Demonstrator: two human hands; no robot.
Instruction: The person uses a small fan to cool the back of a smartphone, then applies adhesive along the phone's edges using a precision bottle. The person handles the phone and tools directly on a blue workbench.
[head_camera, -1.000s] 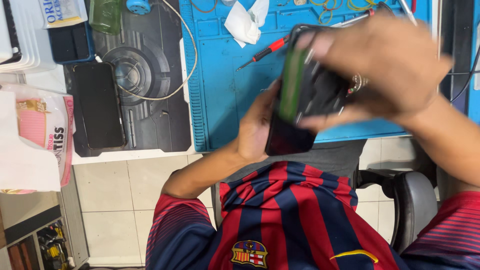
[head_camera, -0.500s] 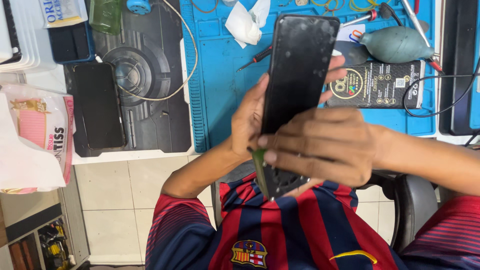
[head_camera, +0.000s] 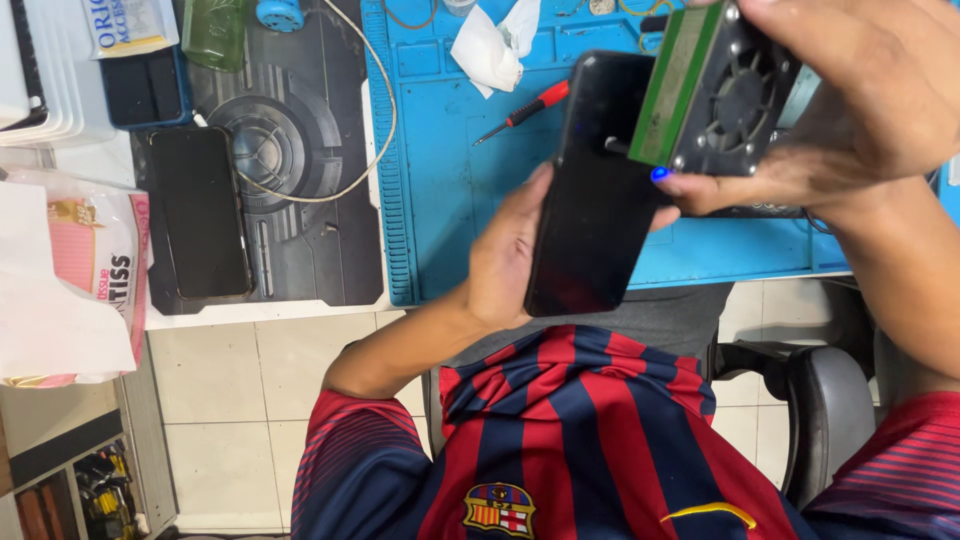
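phone: flat glossy black slab, long axis near-to-far, clamped by its edges in my left hand, held above the blue mat on the surface. fan unit: boxy, black metal, green edge, gripped in my right hand, touching the phone's far right corner.

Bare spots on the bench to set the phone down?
Free: blue mat below the red screwdriver, left of the held phone. Crowded: mat's top edge with the crumpled tissue; dark mat carries another phone and cable.
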